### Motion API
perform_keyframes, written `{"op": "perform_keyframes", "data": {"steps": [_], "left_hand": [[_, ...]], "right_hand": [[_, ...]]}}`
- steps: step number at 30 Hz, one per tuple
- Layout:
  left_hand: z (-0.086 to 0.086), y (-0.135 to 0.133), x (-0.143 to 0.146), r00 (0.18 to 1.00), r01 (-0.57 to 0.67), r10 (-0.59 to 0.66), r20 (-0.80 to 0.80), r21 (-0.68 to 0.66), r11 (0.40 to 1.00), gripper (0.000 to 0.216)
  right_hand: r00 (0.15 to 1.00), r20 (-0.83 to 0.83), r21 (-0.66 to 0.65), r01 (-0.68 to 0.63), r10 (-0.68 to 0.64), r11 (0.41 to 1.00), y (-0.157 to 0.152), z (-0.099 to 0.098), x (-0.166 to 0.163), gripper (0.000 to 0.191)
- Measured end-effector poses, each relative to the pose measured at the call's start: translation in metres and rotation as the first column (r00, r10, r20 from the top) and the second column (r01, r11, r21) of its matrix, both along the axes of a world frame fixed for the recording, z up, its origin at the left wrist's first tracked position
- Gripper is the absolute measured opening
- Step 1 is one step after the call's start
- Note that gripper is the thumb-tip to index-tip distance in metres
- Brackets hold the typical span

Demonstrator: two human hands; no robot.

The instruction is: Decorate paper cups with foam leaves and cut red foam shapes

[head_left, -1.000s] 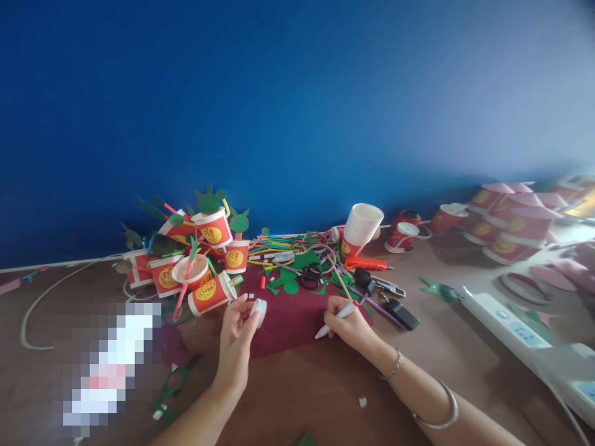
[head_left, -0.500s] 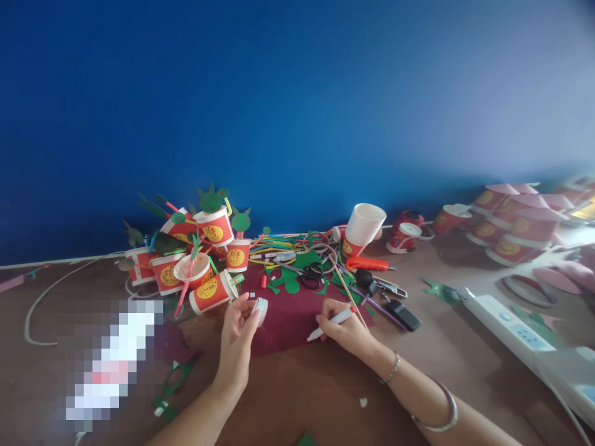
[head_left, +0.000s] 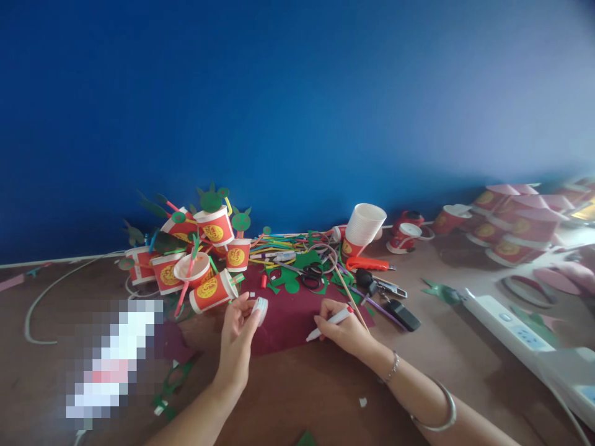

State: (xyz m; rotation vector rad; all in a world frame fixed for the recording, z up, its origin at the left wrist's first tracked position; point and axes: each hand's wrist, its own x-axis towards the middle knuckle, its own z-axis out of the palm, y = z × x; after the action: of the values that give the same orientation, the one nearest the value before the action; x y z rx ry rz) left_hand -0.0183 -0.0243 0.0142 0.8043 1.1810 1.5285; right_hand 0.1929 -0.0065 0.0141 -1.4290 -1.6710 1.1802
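My left hand [head_left: 237, 331] is closed on a small white round roll [head_left: 261, 310], held upright just above the left part of a dark red felt sheet [head_left: 292, 319]. In my right hand [head_left: 341, 331] a white pen [head_left: 328, 324] is gripped, its tip pointing left and down onto the felt. Both hands rest over the brown table [head_left: 302, 390], a hand's width apart.
Behind the hands lie red paper cups with green cut-outs [head_left: 204, 248], coloured straws [head_left: 279, 244], black scissors [head_left: 310, 277], an orange cutter [head_left: 369, 264], keys [head_left: 381, 288], a white cup stack [head_left: 365, 226]. More red cups [head_left: 506, 223] and a white power strip [head_left: 520, 331] sit right.
My right hand slid left with the pen, its tip now further over the felt. My left hand stayed put with the roll.
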Motion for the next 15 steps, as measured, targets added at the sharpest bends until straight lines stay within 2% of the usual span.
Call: {"op": "perform_keyframes", "data": {"steps": [10,15], "left_hand": [[0.0055,-0.0010,0.0018,1.000,-0.022,0.022,0.012,-0.017,1.000,0.045],[0.0004,0.0002,-0.0006,1.000,-0.004,0.004,0.002,-0.003,1.000,0.043]], "right_hand": [[0.997,-0.014,0.019,0.078,-0.078,0.997,0.0003,0.0033,-0.0038,0.024],[0.993,0.026,0.052,0.110,-0.112,0.992,0.0005,0.0055,-0.0047,0.023]]}}
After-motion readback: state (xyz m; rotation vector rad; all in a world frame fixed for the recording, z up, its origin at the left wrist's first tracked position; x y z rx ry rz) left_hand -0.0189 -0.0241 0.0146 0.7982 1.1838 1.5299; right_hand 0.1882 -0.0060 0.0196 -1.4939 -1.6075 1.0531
